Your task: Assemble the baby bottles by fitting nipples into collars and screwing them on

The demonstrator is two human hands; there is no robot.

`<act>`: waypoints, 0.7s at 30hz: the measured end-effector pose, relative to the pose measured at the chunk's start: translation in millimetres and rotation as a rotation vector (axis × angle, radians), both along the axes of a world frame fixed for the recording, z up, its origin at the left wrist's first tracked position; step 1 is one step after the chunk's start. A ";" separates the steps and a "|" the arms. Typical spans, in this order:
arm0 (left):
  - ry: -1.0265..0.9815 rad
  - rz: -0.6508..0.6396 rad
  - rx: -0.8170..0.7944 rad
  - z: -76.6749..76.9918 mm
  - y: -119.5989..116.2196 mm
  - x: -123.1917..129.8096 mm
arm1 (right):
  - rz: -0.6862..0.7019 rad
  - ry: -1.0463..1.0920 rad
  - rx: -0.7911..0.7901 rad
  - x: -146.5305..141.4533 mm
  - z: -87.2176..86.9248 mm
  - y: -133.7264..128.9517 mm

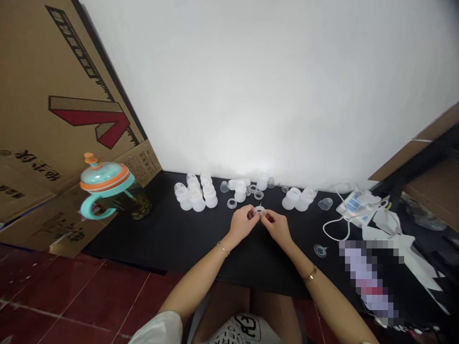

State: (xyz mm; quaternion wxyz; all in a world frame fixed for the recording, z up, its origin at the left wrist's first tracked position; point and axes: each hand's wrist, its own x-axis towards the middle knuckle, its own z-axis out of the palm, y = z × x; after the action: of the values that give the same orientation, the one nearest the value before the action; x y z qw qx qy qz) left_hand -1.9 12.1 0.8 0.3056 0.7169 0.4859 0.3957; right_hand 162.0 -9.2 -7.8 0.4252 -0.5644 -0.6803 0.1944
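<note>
My left hand (241,222) and my right hand (277,228) meet over the black table, fingertips pinching a translucent bottle collar ring (260,209) from both sides. A thin pointed tip, seemingly of a clear nipple, rises from the ring; fingers hide part of it. Just beyond my hands lie loose collar rings (258,195), with another ring (232,203) left of them. A white baby bottle (240,193) stands there too, beside a clear dome cap (224,187). Farther right, a clear nipple (320,251) rests on its side.
Several domed bottles (196,200) cluster at left, and more bottles (292,199) stand right of centre. A big teal-lidded jug (107,186) stands by cardboard boxes (53,86). White cables (339,220), papers (389,234) and a clear cap (325,204) lie right. A wall (265,86) closes the back.
</note>
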 end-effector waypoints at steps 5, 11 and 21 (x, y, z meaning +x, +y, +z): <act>-0.007 -0.015 -0.022 2.1 0.0 0.8 | -0.010 0.009 0.002 0.2 0.0 0.3; -0.013 -0.006 -0.001 2.3 -0.9 1.0 | -0.009 0.013 0.001 -0.7 3.1 -0.1; 0.039 0.005 0.027 -0.2 -0.9 1.5 | -0.007 0.015 -0.004 -0.4 2.1 -0.5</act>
State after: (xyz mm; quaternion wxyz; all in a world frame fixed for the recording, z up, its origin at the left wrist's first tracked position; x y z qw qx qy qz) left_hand -0.4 11.2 0.6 0.2854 0.7273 0.4881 0.3890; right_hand 161.5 -9.7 -5.7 0.4301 -0.5659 -0.6748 0.1985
